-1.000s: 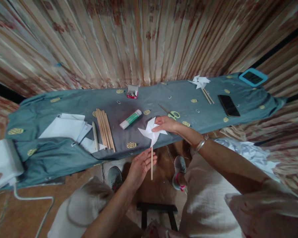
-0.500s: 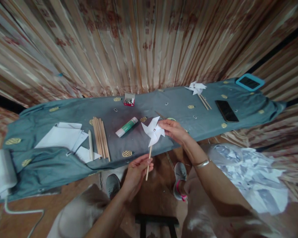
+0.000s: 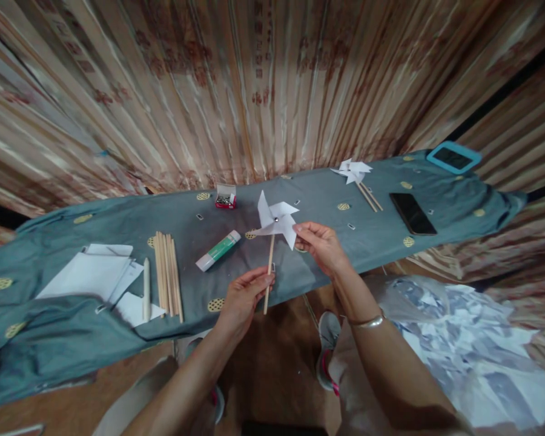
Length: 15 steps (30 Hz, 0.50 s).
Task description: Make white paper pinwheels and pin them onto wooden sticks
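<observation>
A white paper pinwheel (image 3: 276, 219) on a wooden stick is held up over the front of the cloth-covered table. My left hand (image 3: 245, 294) pinches the stick (image 3: 270, 257) below the blades, and the stick's lower end pokes out under the fingers. With a shiny pin at its centre, the pinwheel faces me. At its right side my right hand (image 3: 320, 243) has thumb and fingertips closed at the edge of one blade. Left of the pinwheel, a green and white glue stick (image 3: 218, 250) lies on the cloth, and behind it stands an open red box of pins (image 3: 226, 197).
Several wooden sticks (image 3: 168, 275) lie beside a white pen-like rod (image 3: 146, 289) and white paper sheets (image 3: 88, 272). Finished-looking pinwheels (image 3: 352, 170), a black phone (image 3: 412, 213) and a blue-framed device (image 3: 454, 157) are rightward. A bag of paper scraps (image 3: 472, 339) sits below the table's right edge.
Both hands have lifted the pinwheel slightly up and away from me, and its blades have turned. My view has shifted, so the table things appear lower and further left.
</observation>
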{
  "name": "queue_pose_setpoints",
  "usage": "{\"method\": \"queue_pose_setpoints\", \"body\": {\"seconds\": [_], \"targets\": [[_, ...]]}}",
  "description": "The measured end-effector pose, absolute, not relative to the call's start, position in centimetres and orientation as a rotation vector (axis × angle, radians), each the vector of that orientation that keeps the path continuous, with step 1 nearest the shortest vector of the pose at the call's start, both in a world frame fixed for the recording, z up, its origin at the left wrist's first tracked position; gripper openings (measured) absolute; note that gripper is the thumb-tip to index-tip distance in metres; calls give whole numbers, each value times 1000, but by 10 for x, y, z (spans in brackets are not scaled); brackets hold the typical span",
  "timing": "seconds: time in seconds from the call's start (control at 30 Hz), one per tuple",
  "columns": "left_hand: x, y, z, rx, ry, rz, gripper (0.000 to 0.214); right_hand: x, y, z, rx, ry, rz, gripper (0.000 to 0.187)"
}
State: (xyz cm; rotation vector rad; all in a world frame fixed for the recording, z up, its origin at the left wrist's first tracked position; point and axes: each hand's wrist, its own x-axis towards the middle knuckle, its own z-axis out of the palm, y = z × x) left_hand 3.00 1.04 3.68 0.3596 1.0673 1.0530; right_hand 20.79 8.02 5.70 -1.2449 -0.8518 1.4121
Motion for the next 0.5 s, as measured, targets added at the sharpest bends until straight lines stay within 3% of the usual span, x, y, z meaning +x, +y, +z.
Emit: {"method": "queue_pose_setpoints", "body": {"seconds": [0.5], "targets": [[25,25,24,455,1146,1123,42,184,75,46,-1138,-829,1529,41]]}}
